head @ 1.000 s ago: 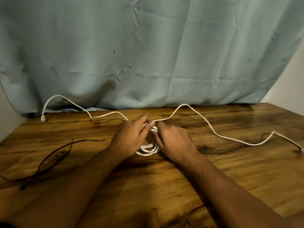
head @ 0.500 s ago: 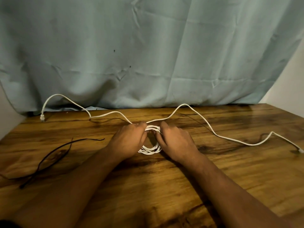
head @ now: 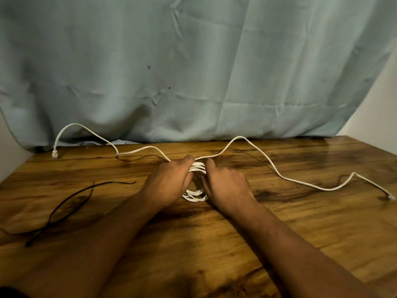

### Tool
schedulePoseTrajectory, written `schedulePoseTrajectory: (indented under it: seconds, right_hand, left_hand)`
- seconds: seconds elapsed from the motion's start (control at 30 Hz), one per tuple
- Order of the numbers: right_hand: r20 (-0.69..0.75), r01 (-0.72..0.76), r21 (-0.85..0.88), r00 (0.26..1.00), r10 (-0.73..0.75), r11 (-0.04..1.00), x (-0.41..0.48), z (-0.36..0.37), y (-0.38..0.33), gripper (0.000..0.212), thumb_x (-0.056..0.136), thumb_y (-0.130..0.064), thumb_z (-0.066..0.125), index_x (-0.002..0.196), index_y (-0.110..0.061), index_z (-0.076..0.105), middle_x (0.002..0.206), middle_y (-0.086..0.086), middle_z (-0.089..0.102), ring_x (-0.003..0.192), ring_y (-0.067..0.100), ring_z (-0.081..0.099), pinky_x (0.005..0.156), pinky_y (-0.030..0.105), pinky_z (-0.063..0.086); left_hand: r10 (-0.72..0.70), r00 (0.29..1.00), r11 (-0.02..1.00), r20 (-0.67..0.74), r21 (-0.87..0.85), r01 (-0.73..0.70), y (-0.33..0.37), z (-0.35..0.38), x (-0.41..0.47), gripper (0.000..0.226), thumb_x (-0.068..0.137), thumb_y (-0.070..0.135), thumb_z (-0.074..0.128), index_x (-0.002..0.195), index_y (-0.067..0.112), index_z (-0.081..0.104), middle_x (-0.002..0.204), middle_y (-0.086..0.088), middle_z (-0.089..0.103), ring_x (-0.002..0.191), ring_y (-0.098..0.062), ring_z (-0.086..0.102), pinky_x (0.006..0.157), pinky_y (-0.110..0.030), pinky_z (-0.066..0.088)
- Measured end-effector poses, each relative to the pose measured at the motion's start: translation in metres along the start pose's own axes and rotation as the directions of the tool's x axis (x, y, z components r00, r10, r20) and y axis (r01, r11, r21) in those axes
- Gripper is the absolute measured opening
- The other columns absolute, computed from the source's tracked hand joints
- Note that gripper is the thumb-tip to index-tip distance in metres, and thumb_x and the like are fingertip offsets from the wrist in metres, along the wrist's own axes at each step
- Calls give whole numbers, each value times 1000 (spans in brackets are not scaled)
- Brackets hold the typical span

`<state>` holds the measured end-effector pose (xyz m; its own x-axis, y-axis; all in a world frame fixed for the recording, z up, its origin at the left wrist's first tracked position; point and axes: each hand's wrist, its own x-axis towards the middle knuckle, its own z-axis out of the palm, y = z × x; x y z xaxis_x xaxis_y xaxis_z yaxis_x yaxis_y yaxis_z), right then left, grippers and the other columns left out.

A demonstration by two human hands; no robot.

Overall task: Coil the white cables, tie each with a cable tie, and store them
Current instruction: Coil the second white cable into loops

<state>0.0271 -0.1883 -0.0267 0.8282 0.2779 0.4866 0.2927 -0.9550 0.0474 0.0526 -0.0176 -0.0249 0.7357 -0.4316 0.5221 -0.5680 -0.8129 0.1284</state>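
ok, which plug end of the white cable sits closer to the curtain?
The left plug, at the back left corner right by the curtain. The right plug lies farther forward near the right edge.

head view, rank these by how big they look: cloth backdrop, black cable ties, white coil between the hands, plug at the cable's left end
1. cloth backdrop
2. black cable ties
3. white coil, partly hidden, so its full extent is unsure
4. plug

left: black ties (head: 62, 204) (loose) | right: white cable (head: 281, 175) snakes | back: curtain (head: 193, 72)
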Motion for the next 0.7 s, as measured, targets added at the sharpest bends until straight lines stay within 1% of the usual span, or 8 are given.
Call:
schedulePoseTrajectory:
  seconds: [0.07,0.13,0.3,0.4,0.5,0.57,0.6,0.7]
  right_hand:
    - [25,-11,60,1000,9,998,-2,-1,2,23,105,-39,43,114,-18,43,99,14,72,90,41,70,69,43,50]
    - [36,-37,81,999,35,996,-2,0,1,19,104,-35,44,113,-18,44,99,14,73,91,42,70,71,45,50]
    - [2,-114,87,993,114,990,-2,1,-1,17,103,-32,45,110,-17,47,101,16,72,94,43,69,69,43,47]
    - [-1,-115,107,993,116,988,-2,3,0,16,103,-32,45,109,-17,46,100,16,72,93,43,69,69,44,47]
    - [5,-97,152,995,98,984,-1,4,1,15,103,-32,45,108,-17,46,99,17,72,91,43,68,65,42,40]
    - [10,-85,194,996,84,977,-1,6,3,14,104,-31,46,107,-17,47,98,17,71,90,43,67,64,40,36]
    - [14,-79,211,997,78,974,-1,6,4,14,104,-31,46,106,-17,47,98,17,71,91,43,67,64,40,36]
    - [22,-52,291,999,48,955,-1,6,5,10,104,-30,48,101,-22,43,97,15,71,90,41,66,67,43,43]
  left_hand:
    - [28,1000,999,0,-29,-28,-1,-1,-1,21,102,27,51,121,18,50,109,-10,70,100,-38,65,72,-39,42]
    - [32,999,998,-14,-48,-33,-2,0,-3,24,100,27,50,123,20,48,111,-8,70,99,-37,66,75,-41,47]
    - [-58,998,987,-30,149,62,9,4,-4,39,100,34,45,137,27,36,121,-3,68,102,-35,68,79,-41,51]
    - [-118,993,967,-7,227,116,13,4,-1,33,103,36,42,133,23,39,117,-6,71,101,-35,69,78,-41,50]
    - [-153,988,955,12,261,145,15,3,1,27,105,36,40,126,20,45,112,-8,72,99,-33,70,76,-40,51]
    - [-146,989,966,27,222,136,12,5,1,25,105,34,41,123,19,47,112,-10,72,100,-34,69,77,-40,50]
    - [-140,989,977,42,167,131,8,6,2,23,105,33,43,121,18,48,111,-10,71,101,-35,68,77,-40,50]
    - [-98,992,982,82,-154,110,-12,14,2,11,102,25,52,110,18,53,105,-10,71,98,-33,67,79,-41,51]
